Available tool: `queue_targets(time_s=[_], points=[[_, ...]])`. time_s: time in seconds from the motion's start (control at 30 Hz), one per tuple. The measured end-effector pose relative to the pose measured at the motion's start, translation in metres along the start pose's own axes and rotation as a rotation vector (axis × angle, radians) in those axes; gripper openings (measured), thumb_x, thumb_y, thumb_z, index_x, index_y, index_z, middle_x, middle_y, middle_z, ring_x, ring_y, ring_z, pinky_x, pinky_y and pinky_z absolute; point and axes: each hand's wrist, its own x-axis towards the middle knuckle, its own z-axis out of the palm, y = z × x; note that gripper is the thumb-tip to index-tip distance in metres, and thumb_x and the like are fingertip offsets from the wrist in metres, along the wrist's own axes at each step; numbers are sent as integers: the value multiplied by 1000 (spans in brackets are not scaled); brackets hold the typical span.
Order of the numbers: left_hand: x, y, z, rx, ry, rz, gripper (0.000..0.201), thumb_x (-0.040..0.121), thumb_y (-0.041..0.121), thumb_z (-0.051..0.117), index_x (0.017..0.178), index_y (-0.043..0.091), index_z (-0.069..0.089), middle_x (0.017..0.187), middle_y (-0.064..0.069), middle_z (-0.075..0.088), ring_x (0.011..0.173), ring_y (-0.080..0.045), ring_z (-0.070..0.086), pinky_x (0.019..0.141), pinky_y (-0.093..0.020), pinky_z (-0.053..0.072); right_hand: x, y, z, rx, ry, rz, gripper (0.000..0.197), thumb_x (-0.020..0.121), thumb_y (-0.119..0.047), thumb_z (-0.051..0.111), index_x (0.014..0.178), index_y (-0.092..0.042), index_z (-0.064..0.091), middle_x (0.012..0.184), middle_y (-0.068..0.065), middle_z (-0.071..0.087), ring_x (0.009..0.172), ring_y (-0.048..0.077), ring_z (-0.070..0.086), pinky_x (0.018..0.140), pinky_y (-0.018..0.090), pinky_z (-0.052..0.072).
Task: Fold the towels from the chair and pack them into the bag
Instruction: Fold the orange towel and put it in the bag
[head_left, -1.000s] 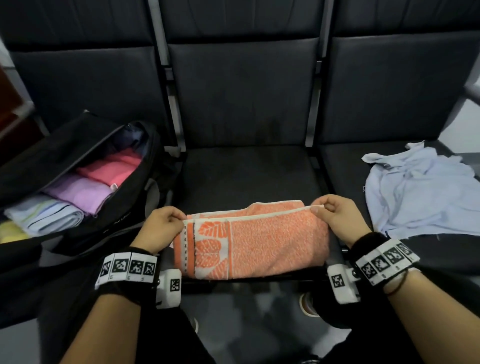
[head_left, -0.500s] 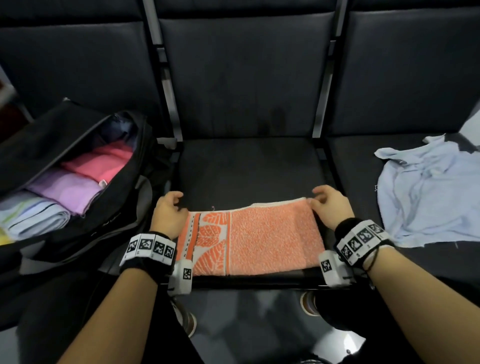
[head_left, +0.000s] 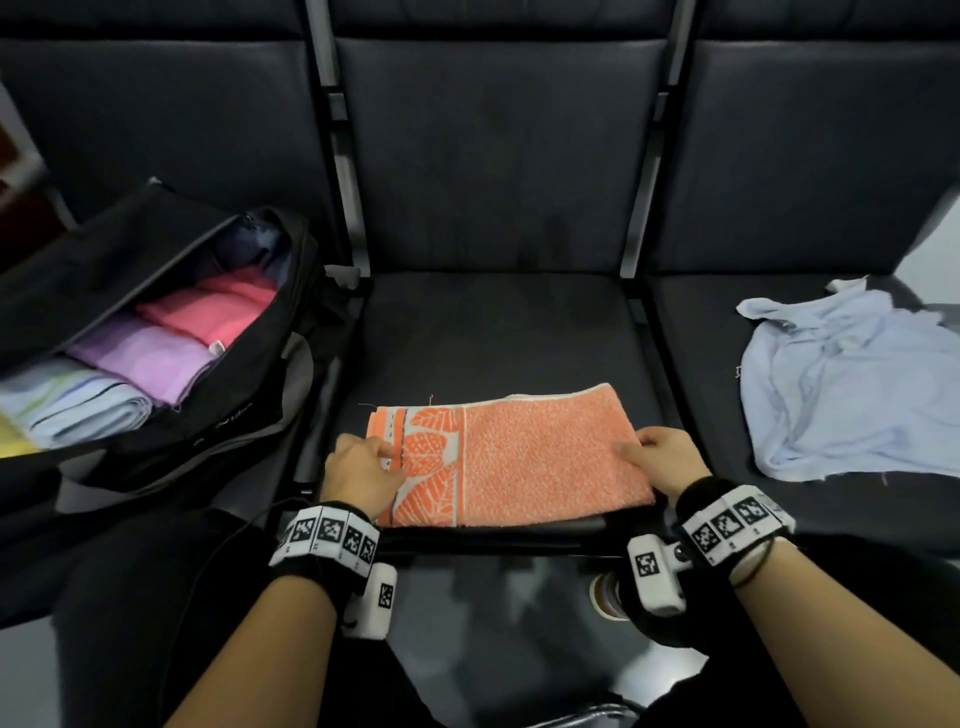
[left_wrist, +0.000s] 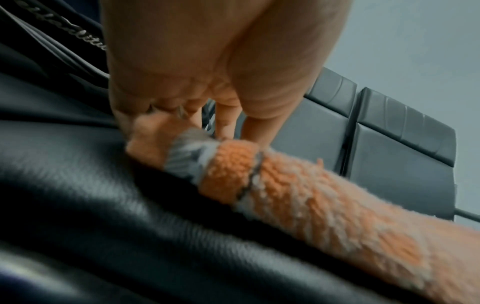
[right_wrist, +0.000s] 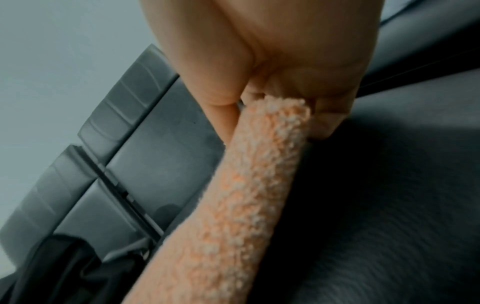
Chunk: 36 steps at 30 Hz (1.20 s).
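Note:
An orange towel (head_left: 540, 457) with a white leaf band lies folded into a flat strip on the front of the middle chair seat (head_left: 493, 338). My left hand (head_left: 382, 452) pinches its left end, seen close in the left wrist view, where that hand (left_wrist: 166, 115) curls round the towel (left_wrist: 311, 205). At the other end my right hand (head_left: 636, 447) grips the towel; in the right wrist view its thumb and fingers (right_wrist: 272, 100) close on the towel's edge (right_wrist: 233, 205). An open black bag (head_left: 291, 322) sits on the left seat. A crumpled light blue towel (head_left: 852, 384) lies on the right seat.
Inside the bag lie folded towels: pink (head_left: 208, 312), purple (head_left: 145, 358) and pale blue (head_left: 78, 405). Metal frame posts (head_left: 348, 197) separate the seats. Dark seat backs rise behind. The floor and my knees are below the seat's front edge.
The upper layer I was carrying by its corners has been laid flat onto the towel. Both hands then slid back toward me along the towel's short ends and now grip there.

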Motion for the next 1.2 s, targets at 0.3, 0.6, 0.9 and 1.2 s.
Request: queue_targets(time_s=[0.3, 0.6, 0.9, 1.2], points=[[-15, 28, 13, 77, 14, 90, 33, 93, 36, 65, 124, 28, 67, 131, -2, 48, 120, -26, 47, 99, -41, 49, -5, 11, -33, 58, 82, 33, 12, 87, -9, 71, 77, -5, 66, 81, 13, 66, 77, 27, 60, 71, 36, 48], [-14, 44, 0, -220, 21, 212, 25, 88, 21, 68, 113, 23, 72, 116, 3, 57, 107, -17, 58, 96, -34, 50, -51, -81, -22, 199, -91, -227, 12, 85, -4, 66, 79, -13, 71, 73, 2, 71, 68, 8, 68, 55, 19, 52], [-15, 43, -5, -1031, -399, -169, 45, 102, 51, 46, 98, 14, 72, 92, -10, 77, 81, -26, 76, 64, -33, 59, -81, -144, 96, 187, -429, -257, 26, 94, -9, 60, 120, -8, 61, 91, 6, 65, 74, 15, 68, 61, 22, 54], [-18, 44, 4, -774, -268, -2, 51, 81, -18, 64, 128, 3, 59, 91, -4, 68, 76, -13, 67, 59, -21, 53, -75, -94, 83, -50, -346, -388, 31, 89, -13, 65, 117, -27, 65, 103, -5, 67, 85, 7, 64, 83, 28, 55]])
